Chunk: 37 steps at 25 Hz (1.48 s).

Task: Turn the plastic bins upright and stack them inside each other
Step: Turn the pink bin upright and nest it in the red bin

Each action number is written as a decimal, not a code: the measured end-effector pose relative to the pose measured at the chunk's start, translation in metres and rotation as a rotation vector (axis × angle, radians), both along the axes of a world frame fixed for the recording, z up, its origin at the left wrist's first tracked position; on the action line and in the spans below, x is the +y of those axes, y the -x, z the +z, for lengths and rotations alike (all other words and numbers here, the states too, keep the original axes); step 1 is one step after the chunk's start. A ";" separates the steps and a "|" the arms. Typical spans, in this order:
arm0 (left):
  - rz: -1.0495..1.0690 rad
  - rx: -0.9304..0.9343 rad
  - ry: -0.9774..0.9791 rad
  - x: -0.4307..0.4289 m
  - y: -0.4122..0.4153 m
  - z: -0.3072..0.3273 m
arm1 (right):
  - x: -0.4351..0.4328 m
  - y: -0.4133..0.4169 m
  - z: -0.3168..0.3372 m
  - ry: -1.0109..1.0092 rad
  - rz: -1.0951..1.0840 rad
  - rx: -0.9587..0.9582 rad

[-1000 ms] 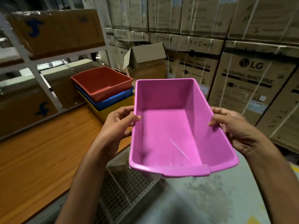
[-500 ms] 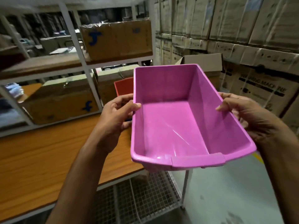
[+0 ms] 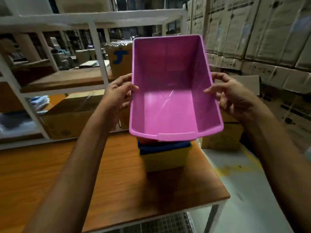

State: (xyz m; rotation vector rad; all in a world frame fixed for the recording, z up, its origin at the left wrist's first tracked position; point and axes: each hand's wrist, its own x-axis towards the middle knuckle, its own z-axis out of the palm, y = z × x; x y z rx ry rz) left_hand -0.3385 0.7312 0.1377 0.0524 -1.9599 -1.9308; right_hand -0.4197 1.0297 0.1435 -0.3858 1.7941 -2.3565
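Observation:
An upright pink plastic bin [image 3: 170, 105] hangs in the air, its open side toward me. My left hand [image 3: 117, 95] grips its left rim, thumb inside. On the opposite rim my right hand [image 3: 230, 96] grips the same way. Directly below the pink bin stands a stack on the wooden table [image 3: 50, 179]: a yellow bin [image 3: 165, 158] at the bottom, a blue bin [image 3: 161, 147] nested in it, and a sliver of a red bin [image 3: 144, 140] showing above the blue one. The pink bin hides most of the stack.
The table's right edge [image 3: 218, 182] lies close to the stack, with grey floor [image 3: 249, 190] beyond. White metal shelving [image 3: 97, 52] with cardboard boxes [image 3: 70, 115] rises behind the table. Tall stacked cartons [image 3: 269, 34] fill the right side. A wire shelf [image 3: 168, 224] sits under the table.
Both hands have carried the pink bin leftward over the table until it hangs above the stacked bins. My view has swung left with it.

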 end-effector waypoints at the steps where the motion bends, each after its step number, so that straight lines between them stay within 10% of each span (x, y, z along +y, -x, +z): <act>1: 0.024 -0.005 0.004 -0.005 0.011 0.001 | -0.005 0.013 0.001 0.020 0.047 0.001; 22: 0.160 -0.466 -0.338 -0.053 0.118 -0.089 | -0.053 0.154 -0.078 -0.200 0.276 -0.566; 37: 0.239 -0.359 -0.318 -0.028 0.081 -0.107 | -0.051 0.104 -0.089 -0.270 0.043 -0.317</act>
